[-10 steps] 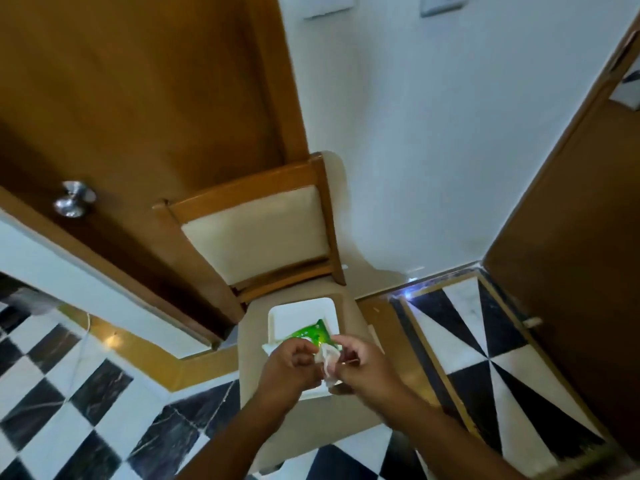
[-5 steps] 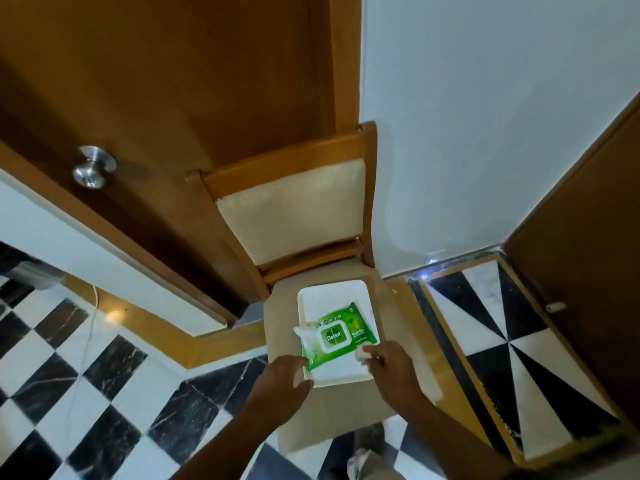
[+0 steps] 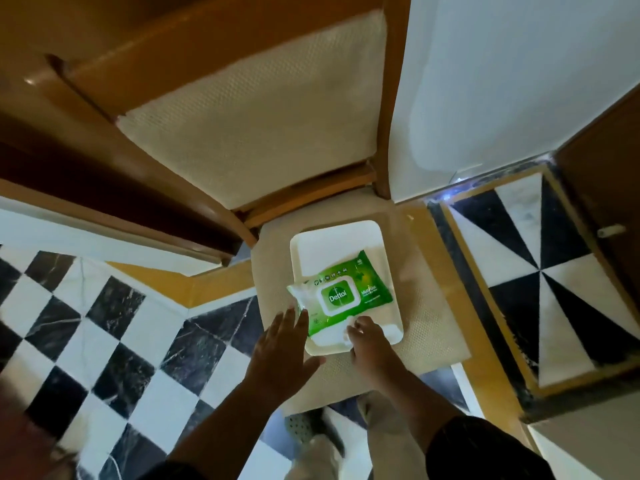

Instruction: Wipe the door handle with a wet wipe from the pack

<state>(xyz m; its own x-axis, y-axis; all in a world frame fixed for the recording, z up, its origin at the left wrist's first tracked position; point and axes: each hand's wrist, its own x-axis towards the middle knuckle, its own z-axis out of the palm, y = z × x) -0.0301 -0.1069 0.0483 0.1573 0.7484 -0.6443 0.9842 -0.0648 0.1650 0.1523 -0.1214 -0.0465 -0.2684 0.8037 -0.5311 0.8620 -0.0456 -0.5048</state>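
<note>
Left hand [image 3: 282, 355] spread flat, fingers splayed, at the near-left corner of the white tray [image 3: 346, 237]; right hand [image 3: 369, 344] curled at its near edge.

The green Dettol wet wipe pack [image 3: 343, 294] lies askew in the tray on the chair seat [image 3: 422, 306]. The right hand's fingertips [image 3: 356, 330] pinch something white beside the pack, seemingly a wipe, though blurred.

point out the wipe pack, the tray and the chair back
wipe pack [image 3: 338, 295]: head view, on the white lid label.
tray [image 3: 334, 241]: head view, on bare floor of its far end.
chair back [image 3: 256, 133]: head view, on the cream padding.
</note>
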